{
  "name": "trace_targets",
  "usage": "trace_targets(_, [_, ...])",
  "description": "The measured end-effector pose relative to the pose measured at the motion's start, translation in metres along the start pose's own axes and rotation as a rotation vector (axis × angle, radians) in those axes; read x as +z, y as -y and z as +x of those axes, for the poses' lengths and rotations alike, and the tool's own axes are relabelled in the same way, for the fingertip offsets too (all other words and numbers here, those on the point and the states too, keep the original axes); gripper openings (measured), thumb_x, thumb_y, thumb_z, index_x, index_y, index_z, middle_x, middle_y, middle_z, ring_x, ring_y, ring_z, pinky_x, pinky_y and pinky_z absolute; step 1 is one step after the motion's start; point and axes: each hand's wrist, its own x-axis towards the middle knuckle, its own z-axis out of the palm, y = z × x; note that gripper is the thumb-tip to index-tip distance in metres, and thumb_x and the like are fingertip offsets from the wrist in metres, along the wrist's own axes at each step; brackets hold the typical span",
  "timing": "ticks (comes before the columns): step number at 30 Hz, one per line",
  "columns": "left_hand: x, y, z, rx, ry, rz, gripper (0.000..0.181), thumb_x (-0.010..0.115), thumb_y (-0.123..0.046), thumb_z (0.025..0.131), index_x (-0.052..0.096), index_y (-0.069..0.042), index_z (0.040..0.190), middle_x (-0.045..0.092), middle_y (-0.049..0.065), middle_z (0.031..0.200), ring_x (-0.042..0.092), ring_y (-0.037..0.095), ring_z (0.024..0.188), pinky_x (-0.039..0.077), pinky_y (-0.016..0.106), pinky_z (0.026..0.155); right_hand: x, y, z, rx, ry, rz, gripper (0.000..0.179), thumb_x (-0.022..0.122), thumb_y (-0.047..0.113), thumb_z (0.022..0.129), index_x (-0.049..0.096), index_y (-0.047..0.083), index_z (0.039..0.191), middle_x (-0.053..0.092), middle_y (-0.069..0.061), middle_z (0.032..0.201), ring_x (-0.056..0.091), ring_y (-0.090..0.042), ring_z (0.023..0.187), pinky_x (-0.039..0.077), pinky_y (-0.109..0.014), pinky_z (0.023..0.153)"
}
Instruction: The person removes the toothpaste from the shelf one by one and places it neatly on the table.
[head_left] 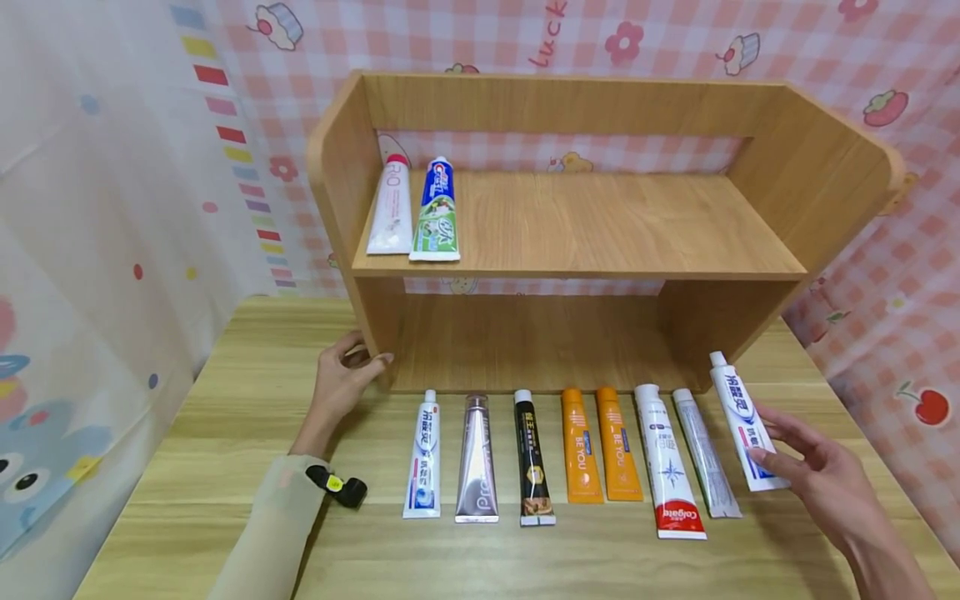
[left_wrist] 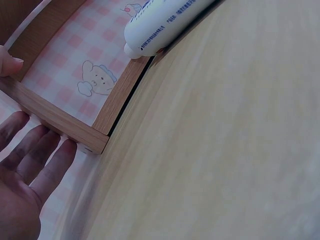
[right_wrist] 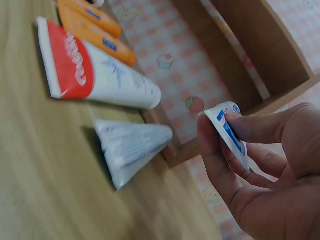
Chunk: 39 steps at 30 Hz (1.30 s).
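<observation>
My right hand [head_left: 817, 467] pinches a white and blue toothpaste tube [head_left: 742, 421] between thumb and fingers, at the right of the row. In the right wrist view its flat crimped end [right_wrist: 225, 132] points toward the camera. My left hand [head_left: 341, 379] grips the lower left side panel of a wooden shelf [head_left: 600, 221]. The left wrist view shows the thumb on one face of the panel and the fingertips [left_wrist: 67, 147] against the other. On the table before the shelf lie a Colgate tube [head_left: 670, 467], a grey-white tube [head_left: 707, 454] and two orange tubes [head_left: 582, 450].
Further left in the row are a black tube [head_left: 534, 458], a silvery pink tube [head_left: 477, 462] and another white-blue tube [head_left: 424, 458]. On the upper board stand a pink-white tube [head_left: 391, 208] and a green-blue Crest tube [head_left: 437, 212]. A checked cloth [head_left: 480, 33] hangs behind.
</observation>
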Motion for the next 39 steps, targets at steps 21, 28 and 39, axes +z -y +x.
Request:
trace_targets(21, [0.000,0.000,0.000,0.007,-0.016,0.008,0.045,0.074,-0.011,0.087,0.065,0.001,0.129,0.066,0.025,0.130,0.066,0.038,0.119,0.056,0.016,0.087,0.002,-0.027,-0.004,0.117,-0.084,-0.410,0.063,0.078,0.028,0.091,0.054,0.003,0.144,0.072,0.015,0.101,0.059,0.005,0.080,0.047,-0.018,0.067])
trace_targets(28, [0.003,-0.001,0.001,0.000,-0.018,0.002,0.043,0.074,-0.009,0.086,0.066,0.001,0.126,0.067,0.024,0.128,0.067,0.037,0.118,0.057,0.017,0.085,0.007,-0.027,-0.006,0.074,-0.102,-0.494,0.063,0.080,0.022,0.089,0.054,-0.004,0.141,0.074,-0.006,0.104,0.058,0.006,0.077,0.050,-0.019,0.064])
trace_targets(39, [0.001,-0.001,-0.001,-0.011,-0.015,-0.008,0.042,0.073,-0.010,0.086,0.065,0.000,0.127,0.066,0.024,0.129,0.066,0.038,0.119,0.057,0.018,0.085,0.001,-0.024,-0.002,0.101,-0.068,-0.655,0.065,0.080,0.036,0.089,0.058,0.001,0.139,0.071,-0.021,0.114,0.051,0.012,0.079,0.046,-0.017,0.064])
